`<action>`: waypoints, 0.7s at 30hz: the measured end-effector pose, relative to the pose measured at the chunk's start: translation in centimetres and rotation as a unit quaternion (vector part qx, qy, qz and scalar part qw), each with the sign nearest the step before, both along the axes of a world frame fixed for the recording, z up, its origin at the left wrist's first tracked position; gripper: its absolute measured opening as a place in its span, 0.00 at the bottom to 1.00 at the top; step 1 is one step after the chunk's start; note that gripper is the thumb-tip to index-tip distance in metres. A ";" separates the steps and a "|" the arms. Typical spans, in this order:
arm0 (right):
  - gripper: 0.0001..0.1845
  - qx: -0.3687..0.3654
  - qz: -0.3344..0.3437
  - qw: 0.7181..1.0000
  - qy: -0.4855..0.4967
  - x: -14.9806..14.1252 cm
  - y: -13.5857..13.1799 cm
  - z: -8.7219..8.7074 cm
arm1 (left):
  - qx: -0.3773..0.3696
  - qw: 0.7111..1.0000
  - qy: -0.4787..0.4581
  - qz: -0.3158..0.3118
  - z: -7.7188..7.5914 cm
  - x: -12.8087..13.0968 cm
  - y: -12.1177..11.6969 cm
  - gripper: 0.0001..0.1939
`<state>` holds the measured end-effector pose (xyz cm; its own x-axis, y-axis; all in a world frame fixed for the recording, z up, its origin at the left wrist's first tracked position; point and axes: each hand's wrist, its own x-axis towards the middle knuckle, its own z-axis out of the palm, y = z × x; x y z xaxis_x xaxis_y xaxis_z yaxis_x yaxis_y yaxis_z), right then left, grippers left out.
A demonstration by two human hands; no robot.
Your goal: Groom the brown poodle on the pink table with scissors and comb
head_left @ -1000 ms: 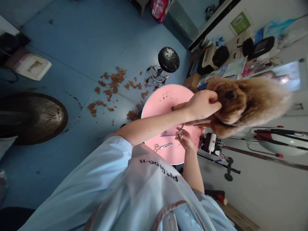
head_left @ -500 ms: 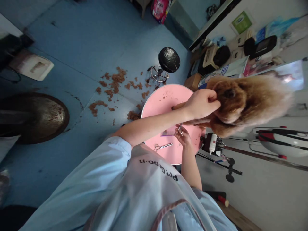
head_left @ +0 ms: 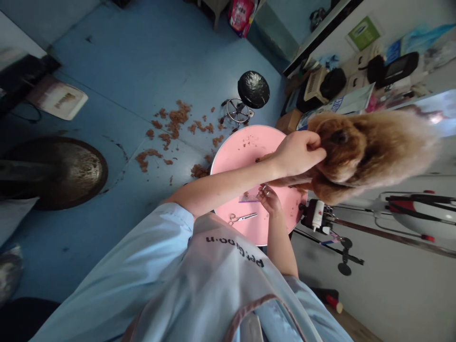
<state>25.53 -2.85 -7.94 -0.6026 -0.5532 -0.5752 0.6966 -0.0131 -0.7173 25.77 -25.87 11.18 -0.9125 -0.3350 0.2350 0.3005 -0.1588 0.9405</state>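
A fluffy brown dog (head_left: 366,152) stands on a round pink table (head_left: 245,152). My left hand (head_left: 299,152) grips the fur at the side of its muzzle, fingers closed. My right hand (head_left: 270,200) is below my left forearm, close to the dog's chest, and holds small silver scissors (head_left: 265,189) by the finger rings; the blades are hidden behind my forearm. On the table near my right hand lie a purple comb (head_left: 248,198) and a second pair of scissors (head_left: 242,218). I wear a light blue smock and a grey apron.
Brown fur clippings (head_left: 171,126) litter the blue floor left of the table. A black stool (head_left: 252,89) stands beyond it. A grooming arm with a white bottle (head_left: 317,213) is clamped at the table's right. Cluttered shelves (head_left: 342,85) line the wall behind the dog.
My right hand with the scissors has moved up a little, closer under my left forearm and the dog. My left hand keeps its hold on the muzzle fur.
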 end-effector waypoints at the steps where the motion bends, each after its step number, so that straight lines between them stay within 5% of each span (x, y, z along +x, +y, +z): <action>1: 0.14 0.003 -0.003 1.000 -0.001 -0.1 -0.1 -0.2 | 0.000 1.000 0.001 -0.001 0.0 0.0 0.0 0.12; 21: 0.13 0.081 -0.043 0.995 0.039 -0.8 -1.7 -4.2 | 0.006 1.000 0.010 0.000 -0.3 -0.6 -0.1 0.11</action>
